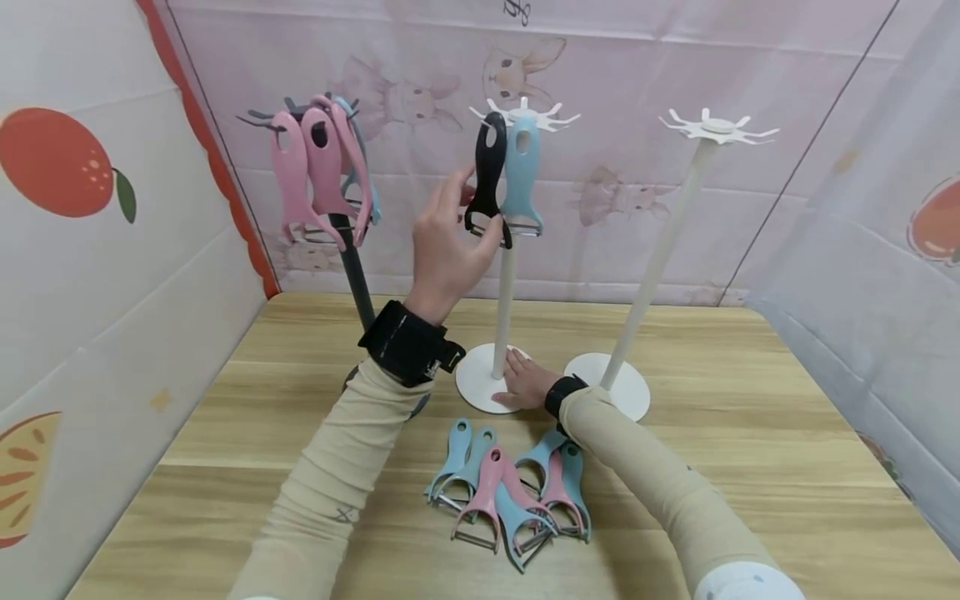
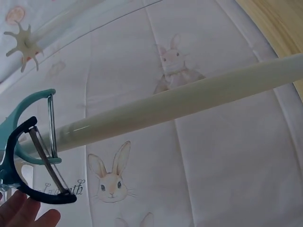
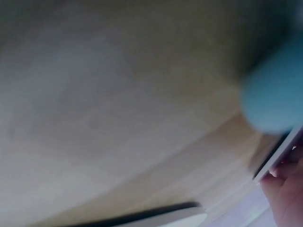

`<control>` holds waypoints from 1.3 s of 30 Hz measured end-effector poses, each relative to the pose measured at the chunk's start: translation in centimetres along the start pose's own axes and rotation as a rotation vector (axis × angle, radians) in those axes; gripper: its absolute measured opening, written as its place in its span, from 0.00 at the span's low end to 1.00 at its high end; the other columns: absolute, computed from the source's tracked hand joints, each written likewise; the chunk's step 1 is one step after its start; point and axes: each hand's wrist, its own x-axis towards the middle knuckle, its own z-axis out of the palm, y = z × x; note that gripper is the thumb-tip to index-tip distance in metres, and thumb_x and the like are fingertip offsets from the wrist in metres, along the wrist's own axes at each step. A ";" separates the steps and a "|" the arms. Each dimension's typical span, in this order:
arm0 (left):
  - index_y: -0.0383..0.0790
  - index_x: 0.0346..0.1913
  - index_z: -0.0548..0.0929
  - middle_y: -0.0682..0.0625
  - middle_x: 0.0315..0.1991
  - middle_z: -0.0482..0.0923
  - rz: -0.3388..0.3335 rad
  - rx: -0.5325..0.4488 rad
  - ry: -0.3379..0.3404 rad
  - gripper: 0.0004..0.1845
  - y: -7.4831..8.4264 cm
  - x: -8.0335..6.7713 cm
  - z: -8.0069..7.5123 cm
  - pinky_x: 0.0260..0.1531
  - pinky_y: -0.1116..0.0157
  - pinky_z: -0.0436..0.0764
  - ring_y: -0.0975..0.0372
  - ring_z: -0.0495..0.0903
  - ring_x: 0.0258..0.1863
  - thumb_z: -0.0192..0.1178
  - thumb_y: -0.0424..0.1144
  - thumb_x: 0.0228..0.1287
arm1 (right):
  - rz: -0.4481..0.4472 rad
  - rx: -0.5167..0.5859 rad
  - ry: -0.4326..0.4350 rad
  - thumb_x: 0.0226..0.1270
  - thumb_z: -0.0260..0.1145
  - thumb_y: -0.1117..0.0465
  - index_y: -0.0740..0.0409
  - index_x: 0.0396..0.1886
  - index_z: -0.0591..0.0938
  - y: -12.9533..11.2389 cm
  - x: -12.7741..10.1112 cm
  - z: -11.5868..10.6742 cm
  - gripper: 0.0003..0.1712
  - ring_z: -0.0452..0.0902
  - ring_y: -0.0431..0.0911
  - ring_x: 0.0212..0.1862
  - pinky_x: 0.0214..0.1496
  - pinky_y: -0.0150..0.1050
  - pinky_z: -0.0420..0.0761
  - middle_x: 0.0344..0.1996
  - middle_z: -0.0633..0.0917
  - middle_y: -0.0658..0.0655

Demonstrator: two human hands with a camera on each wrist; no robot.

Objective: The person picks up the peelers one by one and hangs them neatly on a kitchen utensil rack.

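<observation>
A wood-grain surface (image 1: 750, 433) carries a dark stand (image 1: 356, 279), a middle white stand (image 1: 504, 308) and a right white stand (image 1: 663, 242). The left hand (image 1: 448, 254) pinches a black peeler (image 1: 490, 171) up at the middle one's hooks (image 1: 551, 122); the right hand (image 1: 529, 383) lies, fingers extended, on its base (image 1: 474, 385). A blue peeler (image 1: 521, 171) hangs just beside.

The beige-sleeved left arm (image 1: 322, 479) reaches up, left hand (image 1: 450, 250) high, thumb apart from fingers. The beige-sleeved right arm (image 1: 656, 479) reaches low, right hand (image 1: 528, 383) palm-down, fingers outstretched.
</observation>
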 end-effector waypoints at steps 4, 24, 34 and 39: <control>0.25 0.56 0.70 0.37 0.46 0.74 0.010 0.017 0.007 0.27 -0.3 -1.0 0.0 0.46 0.63 0.72 0.52 0.74 0.46 0.60 0.32 0.52 | -0.008 0.015 0.011 0.69 0.43 0.40 0.72 0.68 0.44 0.4 0.3 0.4 0.46 0.34 0.59 0.70 0.68 0.48 0.44 0.68 0.42 0.71; 0.31 0.53 0.74 0.41 0.41 0.78 -0.173 0.180 -0.460 0.22 -2.0 -11.9 -2.0 0.33 0.60 0.77 0.54 0.78 0.38 0.61 0.35 0.55 | 0.002 0.036 0.003 0.70 0.44 0.43 0.75 0.68 0.43 0.0 0.1 0.0 0.45 0.34 0.60 0.69 0.68 0.49 0.45 0.68 0.42 0.72; 0.37 0.55 0.76 0.44 0.43 0.80 -0.172 0.293 -0.892 0.23 -1.7 -16.8 -3.3 0.25 0.63 0.77 0.58 0.79 0.33 0.64 0.39 0.54 | 0.002 0.054 0.010 0.70 0.45 0.45 0.76 0.67 0.44 -0.4 -0.3 -0.1 0.44 0.34 0.61 0.69 0.68 0.50 0.45 0.68 0.42 0.73; 0.35 0.54 0.76 0.48 0.32 0.77 -0.254 0.322 -1.060 0.23 -1.9 -18.2 -3.5 0.20 0.65 0.72 0.61 0.74 0.26 0.63 0.40 0.55 | 0.010 0.058 0.010 0.70 0.45 0.45 0.76 0.67 0.43 -0.4 -0.3 -0.3 0.44 0.34 0.61 0.69 0.68 0.50 0.45 0.68 0.42 0.73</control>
